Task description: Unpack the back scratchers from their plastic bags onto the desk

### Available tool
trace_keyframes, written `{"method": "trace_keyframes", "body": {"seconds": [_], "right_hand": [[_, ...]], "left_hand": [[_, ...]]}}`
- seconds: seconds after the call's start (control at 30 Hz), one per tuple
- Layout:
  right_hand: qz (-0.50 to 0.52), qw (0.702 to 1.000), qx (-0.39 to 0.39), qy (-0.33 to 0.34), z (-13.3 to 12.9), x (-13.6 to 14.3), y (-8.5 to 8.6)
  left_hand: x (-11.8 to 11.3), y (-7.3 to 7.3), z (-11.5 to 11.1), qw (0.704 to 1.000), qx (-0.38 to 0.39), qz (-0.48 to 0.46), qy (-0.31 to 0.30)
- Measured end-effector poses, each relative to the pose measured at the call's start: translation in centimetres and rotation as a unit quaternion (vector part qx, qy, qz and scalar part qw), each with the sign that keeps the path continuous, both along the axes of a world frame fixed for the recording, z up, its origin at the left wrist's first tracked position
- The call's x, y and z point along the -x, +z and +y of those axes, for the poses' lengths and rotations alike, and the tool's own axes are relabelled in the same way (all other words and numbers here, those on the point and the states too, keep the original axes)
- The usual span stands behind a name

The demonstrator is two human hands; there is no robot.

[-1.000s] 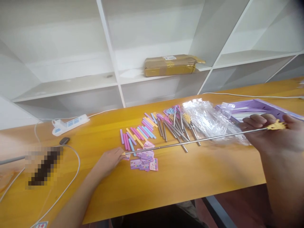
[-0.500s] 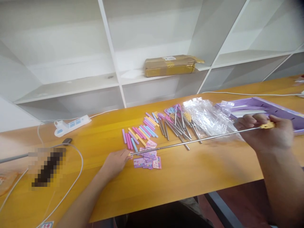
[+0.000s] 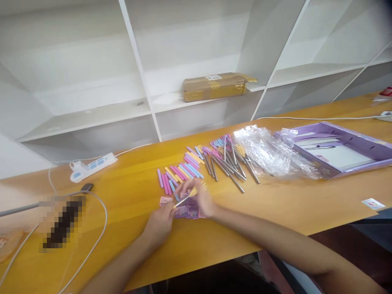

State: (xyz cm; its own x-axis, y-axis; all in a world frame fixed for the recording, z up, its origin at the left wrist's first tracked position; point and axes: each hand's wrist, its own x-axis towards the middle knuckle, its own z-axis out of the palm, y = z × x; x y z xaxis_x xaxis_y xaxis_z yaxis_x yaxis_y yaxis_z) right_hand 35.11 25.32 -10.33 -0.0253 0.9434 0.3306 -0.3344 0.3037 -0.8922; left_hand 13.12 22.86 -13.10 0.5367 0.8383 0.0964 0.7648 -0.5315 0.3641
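A telescopic back scratcher (image 3: 183, 200) with a metal rod and a yellow claw head is held between my hands, its rod short. My left hand (image 3: 159, 222) is closed around the lower end. At the yellow head, my right hand (image 3: 206, 200) has its fingers curled round it, slightly blurred. Beneath them lies a pile of small printed cards (image 3: 183, 211), partly hidden by my hands. Just beyond are pink, purple, blue and yellow sleeves (image 3: 183, 171) in rows. Several more back scratchers (image 3: 228, 161) with coloured claw heads lie to their right.
Clear plastic bags (image 3: 266, 153) lie right of the scratchers, beside a purple box (image 3: 352, 167) holding papers and a pen. A single card (image 3: 373, 203) is near the front edge. At left are a power strip (image 3: 94, 166) and cables. A taped parcel (image 3: 216, 87) sits on the shelf.
The back scratcher's rod went from fully extended to short. My right hand moved left from beside the purple box to close by my left hand, uncovering the box.
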Motion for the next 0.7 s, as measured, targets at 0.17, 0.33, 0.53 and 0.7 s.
{"method": "trace_keyframes", "body": {"seconds": [0.17,0.33,0.53,0.7], "right_hand": [[0.067,0.993,0.009,0.093,-2.5,2.6,-3.0],[-0.004,0.994,-0.057,0.098,-2.1,0.0,-2.8],[-0.042,0.992,-0.074,0.094,-1.8,0.3,-2.3],[-0.042,0.992,-0.067,0.095,-1.7,0.2,-2.2]], "left_hand": [[0.6,-0.2,-0.1,0.998,-0.042,0.009,-0.040],[1.2,0.8,0.6,0.997,-0.019,0.009,-0.070],[1.5,1.2,1.2,0.997,0.038,0.007,-0.069],[1.5,1.6,1.2,0.996,0.052,-0.006,-0.071]]}}
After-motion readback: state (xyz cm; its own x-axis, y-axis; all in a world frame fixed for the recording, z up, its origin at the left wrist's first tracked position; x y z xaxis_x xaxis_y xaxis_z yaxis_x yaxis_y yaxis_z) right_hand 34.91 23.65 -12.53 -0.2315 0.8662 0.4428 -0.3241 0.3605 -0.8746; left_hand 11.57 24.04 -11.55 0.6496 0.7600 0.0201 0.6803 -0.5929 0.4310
